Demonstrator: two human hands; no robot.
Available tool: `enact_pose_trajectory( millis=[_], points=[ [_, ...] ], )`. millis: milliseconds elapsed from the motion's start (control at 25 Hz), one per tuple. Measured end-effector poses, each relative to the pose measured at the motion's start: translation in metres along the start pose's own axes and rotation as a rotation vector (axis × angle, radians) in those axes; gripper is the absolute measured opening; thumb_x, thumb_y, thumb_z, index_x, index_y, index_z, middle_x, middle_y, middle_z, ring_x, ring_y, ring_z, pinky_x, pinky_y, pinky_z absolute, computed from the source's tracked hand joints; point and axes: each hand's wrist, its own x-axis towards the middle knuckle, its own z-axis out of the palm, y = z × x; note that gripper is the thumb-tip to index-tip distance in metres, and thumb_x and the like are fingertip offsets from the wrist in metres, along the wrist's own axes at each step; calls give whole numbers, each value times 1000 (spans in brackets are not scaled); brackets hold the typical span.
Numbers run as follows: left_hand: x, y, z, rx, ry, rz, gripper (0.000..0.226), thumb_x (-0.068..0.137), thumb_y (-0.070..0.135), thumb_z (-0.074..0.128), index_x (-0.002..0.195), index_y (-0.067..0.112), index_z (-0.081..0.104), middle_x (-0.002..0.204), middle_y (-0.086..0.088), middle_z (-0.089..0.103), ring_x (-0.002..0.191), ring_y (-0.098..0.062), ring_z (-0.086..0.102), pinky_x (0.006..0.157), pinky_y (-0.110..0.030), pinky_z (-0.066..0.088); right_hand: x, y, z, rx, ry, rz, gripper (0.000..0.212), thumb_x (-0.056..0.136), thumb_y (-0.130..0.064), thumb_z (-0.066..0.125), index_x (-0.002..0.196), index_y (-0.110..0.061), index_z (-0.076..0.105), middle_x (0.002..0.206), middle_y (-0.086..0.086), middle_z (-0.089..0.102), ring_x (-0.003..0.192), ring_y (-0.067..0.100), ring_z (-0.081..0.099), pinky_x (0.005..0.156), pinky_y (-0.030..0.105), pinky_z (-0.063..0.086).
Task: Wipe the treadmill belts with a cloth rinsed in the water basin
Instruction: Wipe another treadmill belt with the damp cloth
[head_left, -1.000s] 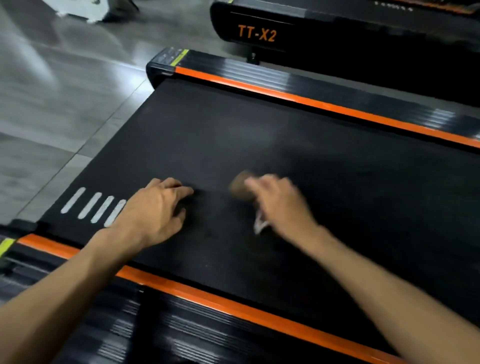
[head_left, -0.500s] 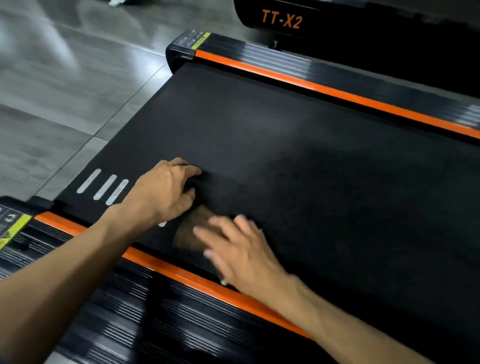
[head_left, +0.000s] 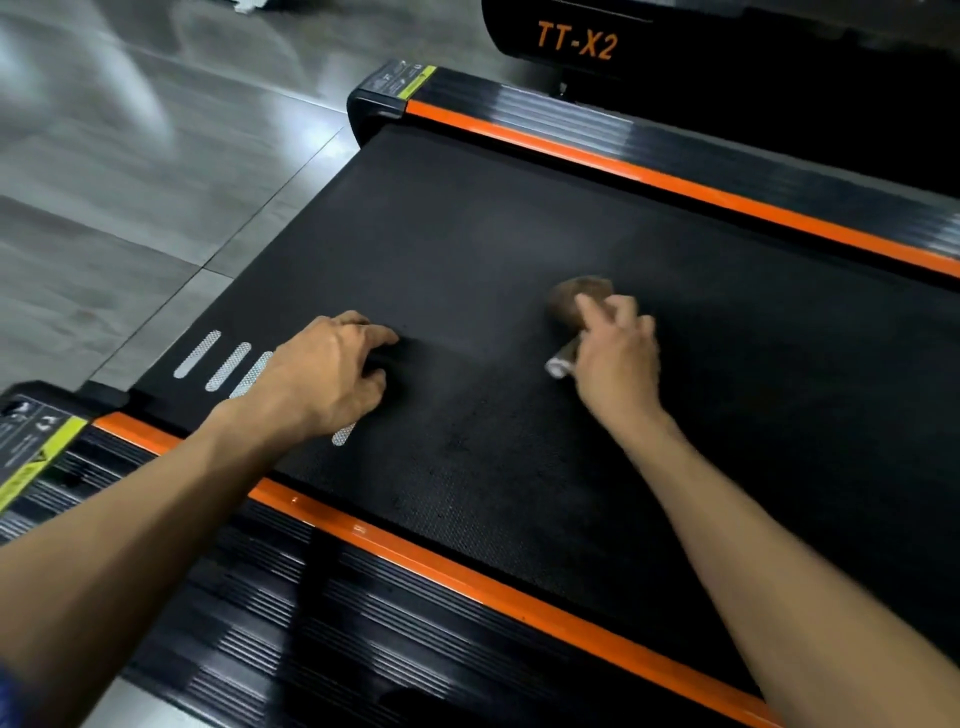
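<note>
The black textured treadmill belt (head_left: 519, 249) fills most of the head view, running between two orange side strips with ribbed black foot rails; the near orange strip (head_left: 467, 587) crosses the lower part of the picture and the far orange strip (head_left: 675, 182) runs along the belt's far edge; the left hand (head_left: 327, 374) rests on the belt near its left end, fingers bent with the tips pressing the surface, its grip closed on nothing, and it partly covers a row of slanted white dashes (head_left: 228, 364) printed on the belt; the right hand (head_left: 618, 358) lies well apart from it, toward the middle of the belt, fingers curled down onto a crumpled brown cloth (head_left: 576, 301) with a pale rolled edge showing below the thumb side; the grip holds that cloth pressed to the belt, though motion blur hides how the fingers wrap it; a yellow-and-black warning label (head_left: 36, 457) sits on the near rail's left end cap, and another such label is on the far rail's end cap; grey glossy floor tiles (head_left: 130, 171) lie beyond the belt's left end; a second black treadmill lettered TT-X2 in orange (head_left: 576, 41) stands past the far rail.
</note>
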Motion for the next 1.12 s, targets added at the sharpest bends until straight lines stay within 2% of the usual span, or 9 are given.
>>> enact_pose_trajectory(
  millis=[80, 160, 320, 480, 640, 760, 920, 1040, 1120],
  points=[
    [1, 2, 0, -6, -9, -4, 48, 87, 26, 59, 135, 24, 54, 135, -3, 51, 119, -29, 52, 92, -46, 50, -41, -50, 9, 124, -75, -356, 49, 88, -26, 43, 136, -25, 53, 133, 7, 50, 101, 35, 53, 83, 43, 46],
    [1, 4, -1, -14, 7, 8, 49, 86, 25, 60, 135, 23, 55, 135, -4, 52, 120, -30, 53, 94, -47, 49, -91, -87, 7, 240, -252, -671, 48, 84, -16, 56, 131, -27, 59, 134, 4, 54, 93, 30, 52, 79, 41, 48],
    [-2, 4, 0, 2, -10, 22, 49, 86, 26, 60, 135, 25, 54, 137, -1, 50, 122, -29, 52, 93, -48, 50, -119, -65, -28, 339, -472, -869, 61, 83, 8, 61, 131, -29, 63, 143, -1, 52, 94, 22, 45, 84, 36, 50],
    [-7, 1, 0, 30, -61, 21, 49, 90, 25, 58, 139, 27, 50, 144, 2, 44, 127, -25, 47, 97, -42, 48, -134, 39, -72, 260, -637, -788, 58, 93, 0, 58, 133, -42, 58, 146, -18, 43, 105, 10, 45, 88, 25, 48],
    [-7, 3, 1, 5, -80, 33, 49, 90, 25, 59, 139, 26, 51, 143, 1, 45, 127, -24, 47, 101, -39, 45, -146, 106, -95, 247, -425, -524, 61, 96, -20, 63, 141, -53, 41, 148, -27, 40, 108, 3, 48, 86, 29, 50],
    [-7, 6, 8, 32, -156, 48, 49, 88, 26, 61, 136, 28, 54, 140, 0, 45, 120, -26, 51, 104, -37, 43, -149, 50, -62, 200, -176, -478, 49, 89, -17, 62, 135, -33, 55, 143, -11, 45, 104, 12, 47, 80, 41, 52],
    [1, 7, 5, 50, -175, 29, 44, 88, 27, 62, 131, 30, 58, 136, -1, 46, 118, -27, 53, 100, -35, 43, -143, -62, -19, 208, -267, -696, 50, 91, -21, 62, 136, -38, 46, 146, -7, 38, 102, 25, 47, 81, 48, 52],
    [8, 10, 5, 62, -140, 10, 41, 87, 31, 63, 128, 29, 61, 131, -2, 51, 114, -28, 55, 94, -38, 47, -98, -57, -6, 100, -168, -760, 51, 89, -16, 53, 135, -38, 47, 133, -1, 46, 94, 27, 51, 75, 44, 52],
    [8, 17, 7, 99, -139, -16, 43, 88, 35, 60, 130, 28, 57, 130, -2, 51, 113, -29, 54, 91, -41, 50, -52, -11, -9, -12, -80, -581, 48, 89, -20, 56, 133, -37, 49, 122, 4, 49, 88, 31, 54, 69, 44, 53]
  ],
)
